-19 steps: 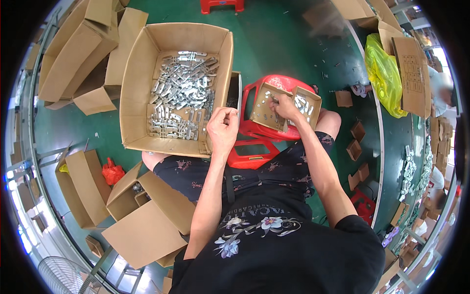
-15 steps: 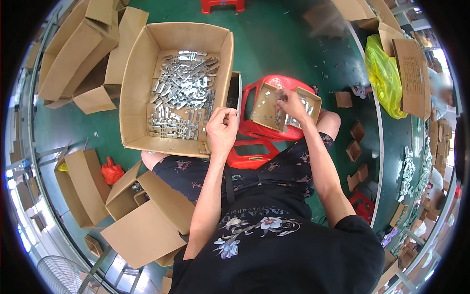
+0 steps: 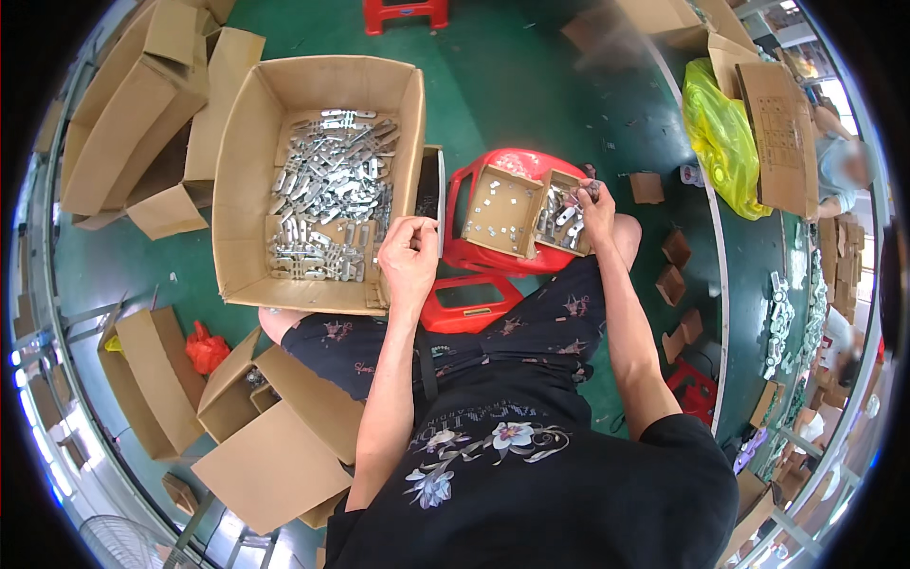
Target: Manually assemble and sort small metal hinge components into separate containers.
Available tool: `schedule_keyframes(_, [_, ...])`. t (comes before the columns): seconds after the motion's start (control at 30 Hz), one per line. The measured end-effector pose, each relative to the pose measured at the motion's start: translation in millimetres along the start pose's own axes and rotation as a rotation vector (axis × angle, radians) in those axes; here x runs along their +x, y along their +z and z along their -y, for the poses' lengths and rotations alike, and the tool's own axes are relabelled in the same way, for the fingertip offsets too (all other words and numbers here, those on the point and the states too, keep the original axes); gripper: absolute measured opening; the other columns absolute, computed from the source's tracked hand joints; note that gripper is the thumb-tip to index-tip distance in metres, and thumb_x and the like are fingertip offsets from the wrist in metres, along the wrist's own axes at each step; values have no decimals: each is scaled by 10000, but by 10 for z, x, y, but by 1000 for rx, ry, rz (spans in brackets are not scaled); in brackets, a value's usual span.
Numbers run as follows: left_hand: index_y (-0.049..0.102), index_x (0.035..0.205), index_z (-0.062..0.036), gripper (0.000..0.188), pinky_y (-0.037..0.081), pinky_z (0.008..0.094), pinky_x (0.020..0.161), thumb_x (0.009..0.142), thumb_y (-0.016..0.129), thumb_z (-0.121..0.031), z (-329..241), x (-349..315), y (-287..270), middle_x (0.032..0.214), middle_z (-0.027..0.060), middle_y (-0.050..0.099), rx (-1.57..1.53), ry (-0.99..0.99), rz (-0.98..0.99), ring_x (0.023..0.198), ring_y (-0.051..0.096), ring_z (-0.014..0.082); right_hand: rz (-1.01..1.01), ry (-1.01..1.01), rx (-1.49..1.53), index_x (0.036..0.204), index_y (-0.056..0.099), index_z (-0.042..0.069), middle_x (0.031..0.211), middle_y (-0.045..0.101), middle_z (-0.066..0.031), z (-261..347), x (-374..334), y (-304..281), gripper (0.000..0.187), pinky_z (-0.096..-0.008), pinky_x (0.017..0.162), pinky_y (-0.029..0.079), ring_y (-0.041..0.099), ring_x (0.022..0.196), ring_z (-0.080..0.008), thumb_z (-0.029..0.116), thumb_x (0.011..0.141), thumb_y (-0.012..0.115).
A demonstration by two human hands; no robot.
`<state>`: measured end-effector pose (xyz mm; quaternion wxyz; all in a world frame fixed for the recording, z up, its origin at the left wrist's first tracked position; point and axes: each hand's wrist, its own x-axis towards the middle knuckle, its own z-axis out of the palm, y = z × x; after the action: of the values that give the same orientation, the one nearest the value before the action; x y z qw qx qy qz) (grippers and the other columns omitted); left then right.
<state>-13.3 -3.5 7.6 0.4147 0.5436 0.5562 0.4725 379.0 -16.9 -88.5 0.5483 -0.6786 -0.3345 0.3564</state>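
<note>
My left hand (image 3: 409, 264) is closed in a pinch beside the right wall of a large cardboard box (image 3: 248, 180). What its fingers hold, if anything, is hidden. Inside that box lies a heap of flat, elongated silver metal parts (image 3: 332, 175). My right hand (image 3: 596, 213) is closed, fingertips together, over the right edge of a small cardboard box (image 3: 559, 177) with several metal parts (image 3: 566, 216) in it. A small dark thing shows at those fingertips, too unclear to name. Adjoining on the left, another small box (image 3: 510, 174) contains scattered tiny pale pieces. Both small boxes rest on a red plastic stool (image 3: 458, 248).
Open cardboard boxes (image 3: 275, 479) stand at my lower left, others (image 3: 133, 104) at the far left. A second red stool (image 3: 406, 11) is at the back. To the right, a yellow-green plastic bag (image 3: 722, 152) lies by a carton (image 3: 779, 142); a person (image 3: 839, 175) is beyond.
My right hand has moved from between the two small boxes to the right one's outer edge. The left hand stays pinched by the large box. The whole view has shifted slightly.
</note>
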Motion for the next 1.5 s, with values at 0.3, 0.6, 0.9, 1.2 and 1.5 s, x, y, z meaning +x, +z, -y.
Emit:
schedule_keyframes(0.3, [776, 979, 11, 103, 496, 254, 695, 991, 682, -30, -6, -2, 25, 921, 43, 700, 23, 18, 16, 768, 629, 92, 17, -61, -355, 1184, 681, 10, 882, 709, -82, 6, -151, 83, 167, -300, 511, 587, 684, 565, -141, 103, 1107, 566])
schedule_keyframes(0.6, [776, 986, 15, 103, 512, 265, 719, 995, 688, -37, -10, 6, 47, 934, 57, 705, 47, 33, 18, 805, 648, 115, 75, 279, 96, 1042, 701, 3, 865, 720, -88, 7, -128, -41, 474, -283, 602, 510, 611, 596, -143, 431, 1137, 523])
schedule_keyframes(0.9, [771, 981, 1, 95, 500, 264, 641, 981, 685, -38, 6, -1, 41, 920, 47, 706, 51, 84, -10, 690, 611, 89, 97, -28, -483, 1023, 721, -15, 845, 743, -113, -47, -163, -54, 440, -381, 738, 552, 703, 792, -220, 402, 1099, 602])
schedule_keyframes(1.2, [775, 978, 3, 100, 504, 261, 642, 976, 682, -32, 21, -4, 26, 910, 49, 709, 49, 96, -17, 689, 616, 87, 224, -25, -770, 1156, 743, 30, 1131, 759, -190, 167, -334, -52, 320, -426, 919, 574, 737, 1030, -346, 168, 874, 806])
schedule_keyframes(1.5, [776, 987, 14, 103, 509, 253, 710, 994, 684, -31, 45, -16, 34, 946, 46, 706, 37, 34, 5, 787, 641, 95, 438, -524, -933, 1337, 653, 35, 1306, 667, -161, 422, -717, -117, 577, -478, 1058, 537, 636, 1234, -399, -32, 764, 682])
